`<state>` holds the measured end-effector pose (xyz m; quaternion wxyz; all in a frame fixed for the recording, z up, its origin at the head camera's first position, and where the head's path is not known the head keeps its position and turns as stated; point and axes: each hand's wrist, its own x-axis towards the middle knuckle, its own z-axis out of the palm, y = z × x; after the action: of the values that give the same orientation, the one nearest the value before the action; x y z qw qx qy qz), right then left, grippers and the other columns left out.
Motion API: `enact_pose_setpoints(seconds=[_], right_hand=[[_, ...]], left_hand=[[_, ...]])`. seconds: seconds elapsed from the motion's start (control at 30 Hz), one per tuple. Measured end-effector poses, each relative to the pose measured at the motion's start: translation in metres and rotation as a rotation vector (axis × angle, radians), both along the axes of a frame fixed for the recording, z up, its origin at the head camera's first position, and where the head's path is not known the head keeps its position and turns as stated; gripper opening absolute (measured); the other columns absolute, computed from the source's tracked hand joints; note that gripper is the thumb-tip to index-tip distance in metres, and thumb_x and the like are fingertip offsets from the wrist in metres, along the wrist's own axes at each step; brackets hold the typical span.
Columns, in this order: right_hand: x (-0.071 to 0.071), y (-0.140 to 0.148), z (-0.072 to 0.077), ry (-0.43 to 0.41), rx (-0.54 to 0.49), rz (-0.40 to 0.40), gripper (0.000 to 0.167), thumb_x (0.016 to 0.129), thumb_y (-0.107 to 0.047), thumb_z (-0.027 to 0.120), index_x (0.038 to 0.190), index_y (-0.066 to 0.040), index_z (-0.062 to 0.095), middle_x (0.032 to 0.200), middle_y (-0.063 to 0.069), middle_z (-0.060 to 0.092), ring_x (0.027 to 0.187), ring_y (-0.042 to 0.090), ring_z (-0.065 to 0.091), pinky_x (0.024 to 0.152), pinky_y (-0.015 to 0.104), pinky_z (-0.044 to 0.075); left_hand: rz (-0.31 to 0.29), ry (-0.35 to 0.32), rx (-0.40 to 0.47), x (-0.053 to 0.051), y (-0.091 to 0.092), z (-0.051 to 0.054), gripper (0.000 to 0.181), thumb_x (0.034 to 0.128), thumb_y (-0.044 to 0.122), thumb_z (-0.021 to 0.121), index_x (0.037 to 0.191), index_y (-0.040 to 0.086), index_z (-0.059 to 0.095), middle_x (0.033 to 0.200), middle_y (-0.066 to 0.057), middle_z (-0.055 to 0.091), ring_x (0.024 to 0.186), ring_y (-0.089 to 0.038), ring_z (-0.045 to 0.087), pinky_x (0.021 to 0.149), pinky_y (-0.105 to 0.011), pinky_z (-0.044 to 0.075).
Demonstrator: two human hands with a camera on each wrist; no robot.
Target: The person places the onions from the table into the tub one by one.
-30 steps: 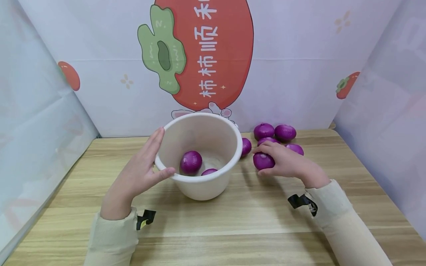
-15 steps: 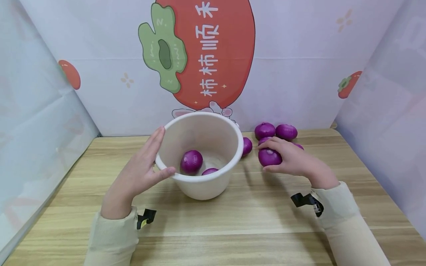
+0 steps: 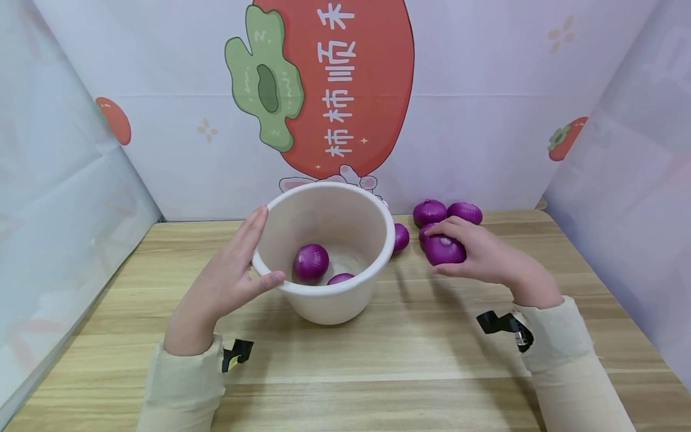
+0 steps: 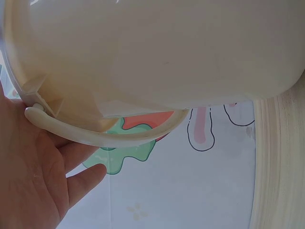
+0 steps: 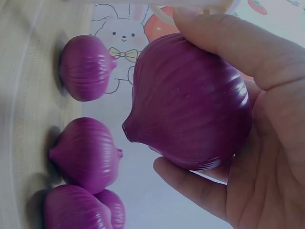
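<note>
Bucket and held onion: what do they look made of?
Bucket: probably plastic, smooth and semi-gloss, judging by its soft highlights and moulded-looking handle bracket.
Held onion: glossy purple, finely ribbed, with bright highlights; real skin or moulded plastic, I can't tell.

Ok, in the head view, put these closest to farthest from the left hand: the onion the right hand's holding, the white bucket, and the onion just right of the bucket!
1. White bucket: touching the left hand.
2. Loose onion: just right of the bucket.
3. Held onion: in the right hand, farther right.
</note>
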<state>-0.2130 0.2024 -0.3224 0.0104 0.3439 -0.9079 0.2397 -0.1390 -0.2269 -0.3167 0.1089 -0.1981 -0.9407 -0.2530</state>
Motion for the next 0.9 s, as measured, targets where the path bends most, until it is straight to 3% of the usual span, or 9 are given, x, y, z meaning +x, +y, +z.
enact_pose_setpoints(seconds=[0.53,0.9], right_hand=[[-0.001,0.005,0.02,0.045,-0.042,-0.011,0.054,0.08,-0.022,0.084,0.126,-0.009,0.06,0.126,0.015,0.057,0.107,0.035,0.062,0.088,0.055,0.055],[0.002,0.005,0.029,0.072,-0.045,0.005,0.052,0.081,-0.024,0.083,0.127,-0.015,0.061,0.125,0.01,0.059,0.108,0.029,0.062,0.086,0.049,0.056]], left_hand=[[0.008,-0.003,-0.008,0.002,-0.002,0.002,0.104,0.0862,0.057,0.068,0.161,0.014,0.009,0.168,-0.007,0.015,0.153,-0.033,0.023,0.112,-0.066,0.034],[0.008,0.005,-0.013,0.002,0.0,0.001,0.103,0.086,0.056,0.069,0.161,0.013,0.011,0.168,-0.006,0.015,0.153,-0.033,0.024,0.111,-0.065,0.036]])
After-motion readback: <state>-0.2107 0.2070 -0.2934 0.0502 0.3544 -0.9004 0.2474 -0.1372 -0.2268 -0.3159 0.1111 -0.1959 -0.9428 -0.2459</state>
